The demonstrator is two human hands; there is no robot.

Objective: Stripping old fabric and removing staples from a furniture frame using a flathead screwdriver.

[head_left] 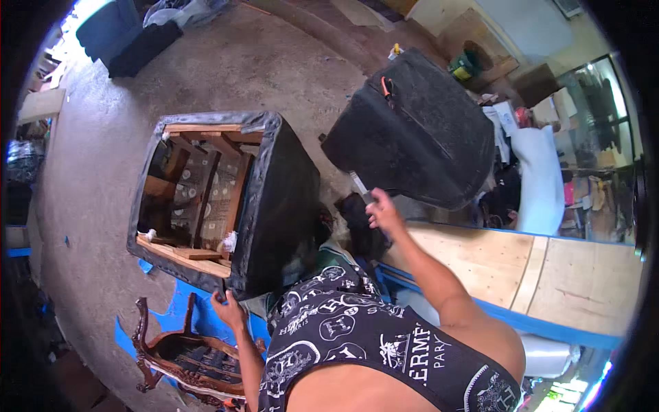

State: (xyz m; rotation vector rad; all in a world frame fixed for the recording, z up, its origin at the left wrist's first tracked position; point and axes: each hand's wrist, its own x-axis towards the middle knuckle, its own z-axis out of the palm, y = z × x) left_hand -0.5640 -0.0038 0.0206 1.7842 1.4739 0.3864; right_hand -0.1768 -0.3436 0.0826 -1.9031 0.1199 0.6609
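A black-covered upholstered furniture piece (pixel 285 199) lies with its open underside showing a wooden frame, slats and patterned cloth inside. My left hand (pixel 230 312) is closed at its lower corner, fingers on the edge of the black cover. Held out to the right, my right hand (pixel 386 214) grips a hand tool with a flat metal blade (pixel 357 181) and a dark handle; its exact kind is unclear. The blade is apart from the black-covered frame, close to the near edge of a second black-covered piece (pixel 425 144). On that piece lies an orange-handled tool (pixel 386 86).
A carved dark wooden chair frame (pixel 189 353) lies on blue sheeting (pixel 168 312) at lower left. Plywood boards with blue edges (pixel 473 264) stretch along the right. Beyond them are a white roll (pixel 537 178) and piled materials. Dark bundles (pixel 144 48) sit at far left.
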